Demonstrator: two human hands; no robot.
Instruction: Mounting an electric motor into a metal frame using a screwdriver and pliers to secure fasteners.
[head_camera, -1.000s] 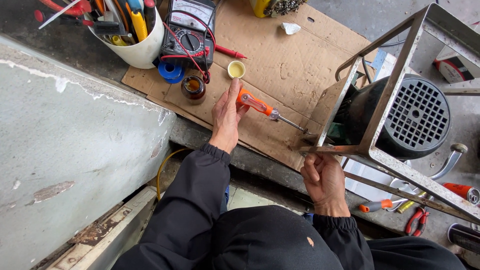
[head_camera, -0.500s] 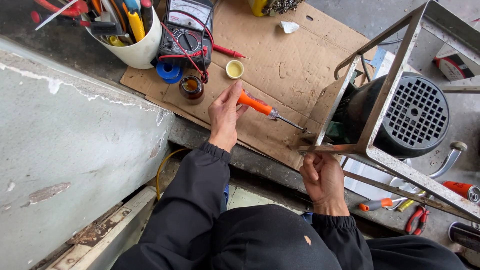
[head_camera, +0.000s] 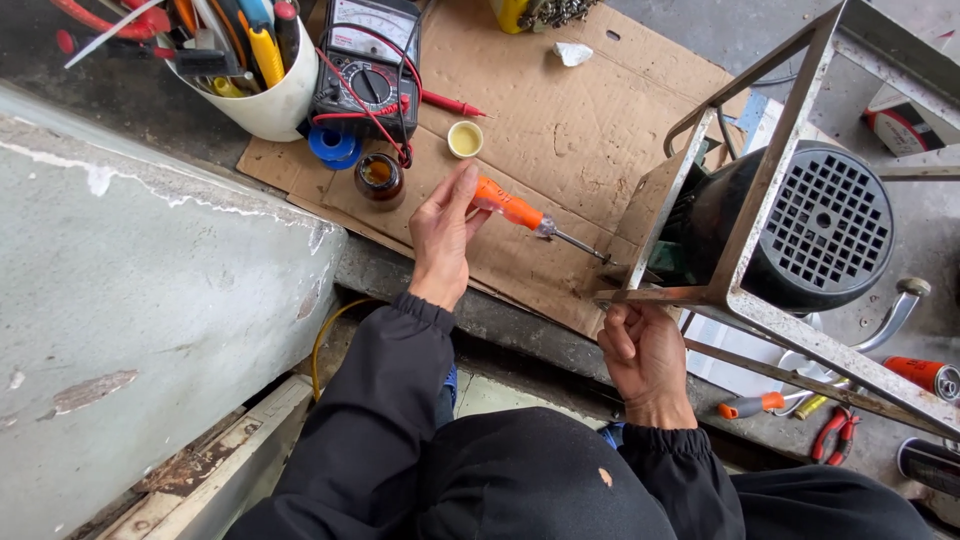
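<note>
the orange-handled screwdriver (head_camera: 520, 212) lies slanted over the sheet of cardboard (head_camera: 560, 110), its handle up and to the left, its thin metal shaft running down and right until the tip reaches the lower corner of the grey metal frame (head_camera: 775, 150). the left hand (head_camera: 442, 232) grips the handle end, thumb and fingers closed around it. the right hand (head_camera: 645, 355) is curled shut on the frame's bottom bar, just below that same corner, knuckles toward the camera. both arms are in dark sleeves.

inside the frame sits a black motor (head_camera: 800, 230), its round grille of small square holes facing the camera.

just above the left hand stand a small brown glass jar (head_camera: 380, 180) and, a little to the right, a small round yellowish cap (head_camera: 465, 139). beside the jar is a blue roll of tape (head_camera: 333, 146). behind these rests a black analogue multimeter (head_camera: 368, 62) with a pale dial face and red leads looped over it; a red probe (head_camera: 450, 102) lies to its right. a white tub (head_camera: 262, 90) crammed with tool handles in yellow, red and orange stands at upper left.

a crumpled scrap of white paper (head_camera: 572, 53) lies near the cardboard's far edge. at lower right, on the floor, are a second orange-handled tool (head_camera: 755, 405), red-handled pliers (head_camera: 835, 430) and an orange can (head_camera: 925, 375) lying on its side. a pale, chipped concrete slab (head_camera: 140, 320) fills the left.
</note>
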